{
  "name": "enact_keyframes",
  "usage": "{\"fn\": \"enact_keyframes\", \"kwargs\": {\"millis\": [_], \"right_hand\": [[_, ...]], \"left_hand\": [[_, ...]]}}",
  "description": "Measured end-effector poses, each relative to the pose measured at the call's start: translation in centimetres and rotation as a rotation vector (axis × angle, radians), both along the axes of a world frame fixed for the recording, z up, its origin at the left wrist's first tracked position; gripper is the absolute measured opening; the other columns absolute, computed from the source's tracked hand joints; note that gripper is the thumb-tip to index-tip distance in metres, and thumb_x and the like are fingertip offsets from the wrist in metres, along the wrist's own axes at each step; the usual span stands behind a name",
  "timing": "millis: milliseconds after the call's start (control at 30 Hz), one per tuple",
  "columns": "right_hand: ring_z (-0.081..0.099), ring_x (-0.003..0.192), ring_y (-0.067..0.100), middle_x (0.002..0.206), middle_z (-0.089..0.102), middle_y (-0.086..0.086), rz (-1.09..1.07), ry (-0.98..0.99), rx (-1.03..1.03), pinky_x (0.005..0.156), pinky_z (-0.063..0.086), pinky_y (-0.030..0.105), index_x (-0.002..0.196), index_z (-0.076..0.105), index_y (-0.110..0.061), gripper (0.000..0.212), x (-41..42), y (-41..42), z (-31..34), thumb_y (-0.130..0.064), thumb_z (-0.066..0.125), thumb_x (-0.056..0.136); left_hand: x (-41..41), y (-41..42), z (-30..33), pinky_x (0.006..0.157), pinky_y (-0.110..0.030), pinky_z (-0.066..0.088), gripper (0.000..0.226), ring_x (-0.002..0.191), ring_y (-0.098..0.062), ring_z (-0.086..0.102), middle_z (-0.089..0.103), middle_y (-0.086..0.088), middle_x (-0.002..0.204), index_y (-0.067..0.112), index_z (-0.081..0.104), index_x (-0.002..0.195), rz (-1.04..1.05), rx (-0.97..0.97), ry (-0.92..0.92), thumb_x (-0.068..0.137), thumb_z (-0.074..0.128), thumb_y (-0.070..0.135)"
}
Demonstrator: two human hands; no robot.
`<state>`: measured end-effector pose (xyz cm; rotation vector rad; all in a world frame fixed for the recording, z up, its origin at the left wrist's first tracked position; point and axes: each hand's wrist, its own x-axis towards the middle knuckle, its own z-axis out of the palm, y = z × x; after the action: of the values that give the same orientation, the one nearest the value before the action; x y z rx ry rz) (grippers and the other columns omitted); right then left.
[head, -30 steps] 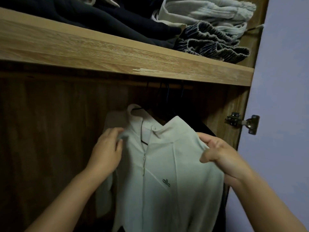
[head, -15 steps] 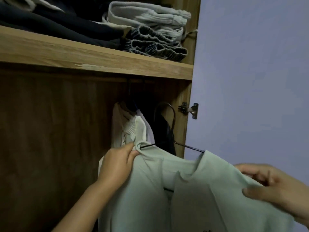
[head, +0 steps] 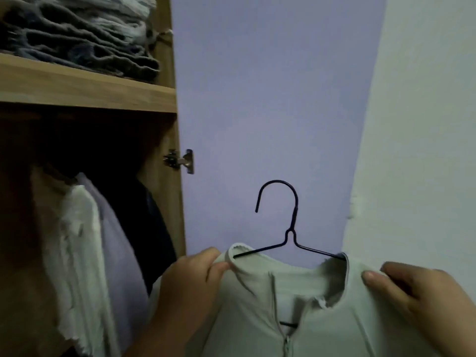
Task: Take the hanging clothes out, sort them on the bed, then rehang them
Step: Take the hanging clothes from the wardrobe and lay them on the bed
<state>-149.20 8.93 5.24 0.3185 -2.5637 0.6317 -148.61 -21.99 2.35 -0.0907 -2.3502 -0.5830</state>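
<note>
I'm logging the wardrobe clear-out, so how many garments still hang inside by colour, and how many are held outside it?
Still hanging, white: 1
Still hanging, lilac: 1
Still hanging, dark: 1
Held outside on the hanger, pale green top: 1
Total: 4

No readable text, labels or numbers

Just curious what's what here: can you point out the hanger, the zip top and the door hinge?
hanger [head: 290, 234]: head view, neck below the hook.
zip top [head: 334, 331]: head view, chest panel.
door hinge [head: 180, 161]: head view, metal body.
</note>
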Motion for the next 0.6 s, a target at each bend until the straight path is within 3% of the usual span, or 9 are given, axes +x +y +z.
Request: {"fn": "enact_keyframes", "kwargs": {"millis": [100, 167, 267, 333, 433, 600], "right_hand": [[0.044, 0.057, 0.009, 0.046, 0.042, -0.005, -0.149, 0.009, -0.043, 0.047, 0.027, 0.026, 0.065, 0.044, -0.03, 0.039, 3.6, 1.8, -0.9, -0.066, 0.051, 0.076], [0.041, 0.052, 0.013, 0.047, 0.045, -0.008, -0.273, -0.006, -0.04, 0.047, 0.025, 0.031, 0.063, 0.045, -0.032, 0.027, 6.0, 2.7, -1.5, -0.047, 0.06, 0.08], [0.027, 0.043, 0.01, 0.045, 0.044, -0.006, -0.43, -0.02, -0.052, 0.045, 0.022, 0.031, 0.054, 0.041, -0.021, 0.048, 9.8, 4.1, -2.6, -0.059, 0.056, 0.079], [0.029, 0.045, 0.014, 0.041, 0.036, 0.002, -0.533, -0.008, -0.064, 0.046, 0.021, 0.033, 0.049, 0.033, -0.016, 0.059, 12.4, 5.0, -3.1, -0.066, 0.047, 0.075], [0.032, 0.046, 0.013, 0.041, 0.029, -0.002, -0.681, -0.003, -0.086, 0.048, 0.022, 0.033, 0.049, 0.031, -0.017, 0.054, 16.5, 6.6, -3.5, -0.046, 0.059, 0.085], [0.036, 0.048, 0.009, 0.046, 0.036, -0.004, -0.897, -0.035, -0.122, 0.051, 0.026, 0.032, 0.051, 0.035, -0.019, 0.048, 24.1, 9.6, -4.1, -0.045, 0.055, 0.085]], "left_hand": [[-1.1, 2.1, 0.0, 0.047, -0.031, 0.032, 0.041, 0.055, -0.028, 0.046, 0.038, -0.004, 0.046, 0.025, 0.043, 0.076, -0.178, -0.001, 0.036, 0.067, 0.025, 0.061], [-1.5, 3.7, -0.2, 0.052, -0.034, 0.039, 0.046, 0.062, -0.035, 0.053, 0.048, -0.007, 0.05, 0.025, 0.042, 0.083, -0.276, -0.02, 0.039, 0.065, 0.023, 0.064], [-1.8, 6.4, -0.6, 0.053, -0.036, 0.043, 0.044, 0.062, -0.039, 0.056, 0.054, -0.012, 0.055, 0.025, 0.043, 0.082, -0.419, -0.052, 0.004, 0.067, 0.028, 0.063], [-1.6, 8.6, -0.9, 0.049, -0.035, 0.04, 0.033, 0.058, -0.039, 0.054, 0.047, -0.011, 0.05, 0.03, 0.043, 0.075, -0.503, -0.082, -0.018, 0.071, 0.038, 0.062], [-0.9, 12.7, -1.4, 0.051, -0.034, 0.038, 0.028, 0.06, -0.038, 0.053, 0.034, 0.0, 0.043, 0.036, 0.046, 0.061, -0.626, -0.065, -0.11, 0.081, 0.064, 0.041], [1.9, 20.5, -2.2, 0.058, -0.036, 0.044, 0.014, 0.064, -0.035, 0.057, 0.051, -0.004, 0.052, 0.028, 0.056, 0.074, -0.873, -0.005, -0.193, 0.079, 0.067, 0.035]]}}
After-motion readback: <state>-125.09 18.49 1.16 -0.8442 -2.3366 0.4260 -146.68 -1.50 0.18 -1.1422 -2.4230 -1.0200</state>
